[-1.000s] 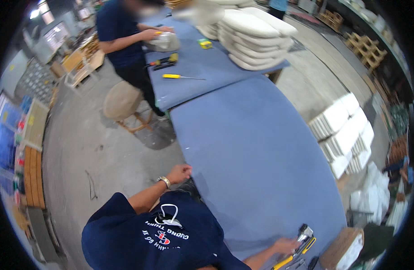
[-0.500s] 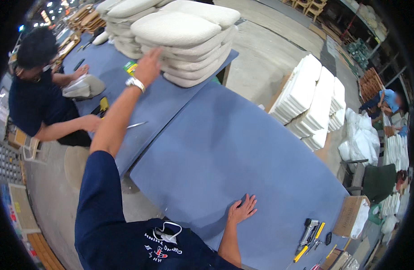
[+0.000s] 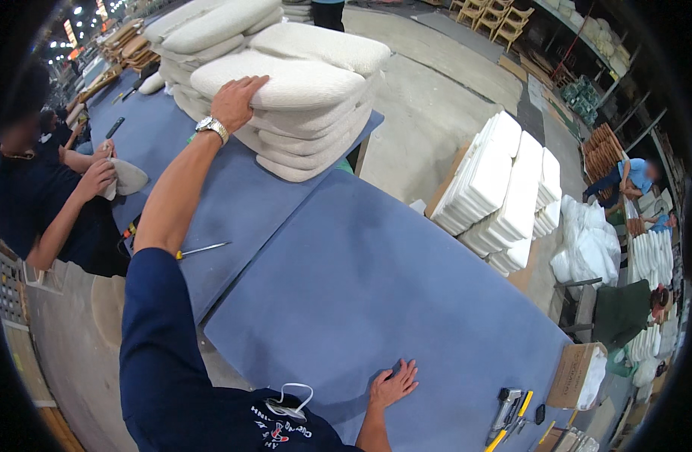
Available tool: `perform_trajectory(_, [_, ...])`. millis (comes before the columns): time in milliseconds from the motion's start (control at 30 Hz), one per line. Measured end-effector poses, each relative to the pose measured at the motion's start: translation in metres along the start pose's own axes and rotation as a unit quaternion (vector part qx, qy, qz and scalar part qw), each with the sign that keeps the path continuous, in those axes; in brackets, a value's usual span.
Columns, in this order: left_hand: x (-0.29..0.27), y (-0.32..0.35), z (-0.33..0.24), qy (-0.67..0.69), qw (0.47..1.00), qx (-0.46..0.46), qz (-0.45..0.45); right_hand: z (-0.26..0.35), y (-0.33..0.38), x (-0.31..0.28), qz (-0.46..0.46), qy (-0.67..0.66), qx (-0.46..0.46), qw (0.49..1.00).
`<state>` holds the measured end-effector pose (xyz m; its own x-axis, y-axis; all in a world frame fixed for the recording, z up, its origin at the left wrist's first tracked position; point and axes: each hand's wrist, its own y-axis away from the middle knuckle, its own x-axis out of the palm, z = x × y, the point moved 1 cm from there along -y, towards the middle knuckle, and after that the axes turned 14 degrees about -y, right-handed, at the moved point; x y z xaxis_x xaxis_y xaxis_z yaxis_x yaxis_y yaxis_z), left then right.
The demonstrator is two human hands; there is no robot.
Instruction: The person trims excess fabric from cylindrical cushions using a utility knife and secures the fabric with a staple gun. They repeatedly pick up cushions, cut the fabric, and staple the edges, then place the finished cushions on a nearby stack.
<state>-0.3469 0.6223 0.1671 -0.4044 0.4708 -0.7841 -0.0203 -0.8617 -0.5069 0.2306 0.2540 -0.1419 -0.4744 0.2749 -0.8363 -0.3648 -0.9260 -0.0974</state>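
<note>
A tall stack of off-white, fabric-covered seat cushions stands on the far blue-grey table. My left hand reaches up to it, fingers bent over the near left edge of the top front cushion. The thumb is hidden, but the hand appears to grip that edge. On the near table, my right hand lies palm down with its fingers spread, holding nothing. A yellow-handled screwdriver rests on the far table beside my left forearm.
At the left a co-worker handles a light cushion piece. A pneumatic stapler, yellow-handled tools and a cardboard box sit at the near table's right end. White foam pads are piled beyond the table; another person stands far right.
My left hand has come onto the top cushion's edge, which looks shifted slightly left. My right hand stays flat on the table. The co-worker now has both hands at the cushion piece.
</note>
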Motion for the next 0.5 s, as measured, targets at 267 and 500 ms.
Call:
perform_trajectory(267, [-0.303,0.094,-0.073,0.055,0.978,0.195,0.054,-0.006,0.0,-0.008,-0.008,-0.065,-0.027,0.997])
perform_trajectory(500, [-0.38,0.221,-0.282,0.128,0.888,0.341,0.28,-0.08,-0.017,-0.018,0.042,-0.529,0.08,0.844])
